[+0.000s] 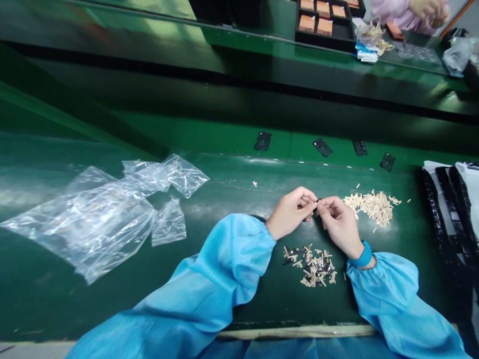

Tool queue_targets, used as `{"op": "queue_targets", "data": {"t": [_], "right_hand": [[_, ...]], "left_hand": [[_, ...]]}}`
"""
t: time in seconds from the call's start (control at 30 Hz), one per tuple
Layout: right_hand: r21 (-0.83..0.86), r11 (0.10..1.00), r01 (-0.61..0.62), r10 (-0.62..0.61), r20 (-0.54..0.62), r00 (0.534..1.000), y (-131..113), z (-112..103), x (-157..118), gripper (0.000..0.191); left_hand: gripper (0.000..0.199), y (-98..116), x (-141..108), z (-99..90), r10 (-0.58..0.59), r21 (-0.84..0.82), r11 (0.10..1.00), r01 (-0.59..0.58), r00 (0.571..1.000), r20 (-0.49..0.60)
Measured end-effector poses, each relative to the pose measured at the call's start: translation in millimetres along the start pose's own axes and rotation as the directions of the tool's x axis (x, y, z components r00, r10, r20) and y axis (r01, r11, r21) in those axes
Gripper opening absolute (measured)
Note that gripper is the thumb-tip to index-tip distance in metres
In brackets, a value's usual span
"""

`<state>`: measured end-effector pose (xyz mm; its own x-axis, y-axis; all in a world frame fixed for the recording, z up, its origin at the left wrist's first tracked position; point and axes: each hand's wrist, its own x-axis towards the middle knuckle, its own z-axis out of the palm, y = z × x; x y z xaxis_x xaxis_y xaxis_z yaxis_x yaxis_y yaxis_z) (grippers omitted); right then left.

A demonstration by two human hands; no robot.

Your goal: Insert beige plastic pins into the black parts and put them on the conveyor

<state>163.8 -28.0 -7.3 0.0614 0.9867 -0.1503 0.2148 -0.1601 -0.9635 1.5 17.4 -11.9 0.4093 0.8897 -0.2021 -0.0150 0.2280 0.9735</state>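
Observation:
My left hand and my right hand meet fingertip to fingertip above the green table. Both are closed in a pinch around something small, with a dark bit showing between them; its shape is too small to make out. Just right of my right hand lies a heap of small beige pieces. Nearer to me, below my hands, is a looser pile of beige and dark pieces. A blue band circles my right wrist.
Clear plastic bags spread over the left side. Several flat black parts lie on the green strip beyond. Black-and-white packs stand at the right edge. Farther back are a black tray with orange blocks and another person's hands.

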Motion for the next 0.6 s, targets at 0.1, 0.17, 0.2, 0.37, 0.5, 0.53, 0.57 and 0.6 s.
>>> {"op": "queue_targets", "data": {"t": [0.1,0.17,0.2,0.37,0.5,0.53,0.57,0.6], "right_hand": [[0.021,1.000,-0.013,0.012,0.020,1.000,1.1,-0.4,1.6,0.030],[0.013,1.000,-0.020,0.019,0.034,0.999,0.7,-2.5,1.9,0.029],[-0.004,1.000,-0.018,0.018,0.039,0.999,0.4,-3.7,1.8,0.028],[-0.039,0.999,-0.019,0.022,0.083,0.996,-0.2,-8.3,1.0,0.022],[0.020,0.999,-0.037,0.035,0.083,0.996,-0.4,-8.2,0.1,0.022],[0.034,0.999,-0.036,0.034,0.073,0.997,-0.5,-7.8,-0.1,0.022],[0.048,0.998,-0.037,0.034,0.064,0.997,-0.6,-7.3,-0.3,0.023],[0.063,0.997,-0.040,0.036,0.057,0.998,-0.8,-6.9,-0.4,0.024]], "left_hand": [[0.015,1.4,-0.4,-0.3,-0.028,-0.004,1.000,0.028,1.000,-0.012],[0.016,2.3,-0.6,-1.1,-0.037,0.012,0.999,0.037,0.999,-0.003],[0.015,2.6,-0.7,-1.4,-0.039,0.020,0.999,0.039,0.999,0.002],[0.017,4.2,-1.1,-2.4,-0.041,0.029,0.999,0.041,0.999,0.014],[0.020,3.7,-1.5,-2.5,-0.036,0.019,0.999,0.036,0.999,0.017],[0.019,2.9,-1.8,-2.3,-0.032,0.018,0.999,0.032,0.999,0.013],[0.019,1.9,-2.2,-1.8,-0.026,0.023,0.999,0.026,1.000,0.008],[0.018,0.7,-2.8,-1.2,-0.019,0.033,0.999,0.018,1.000,0.001]]}}
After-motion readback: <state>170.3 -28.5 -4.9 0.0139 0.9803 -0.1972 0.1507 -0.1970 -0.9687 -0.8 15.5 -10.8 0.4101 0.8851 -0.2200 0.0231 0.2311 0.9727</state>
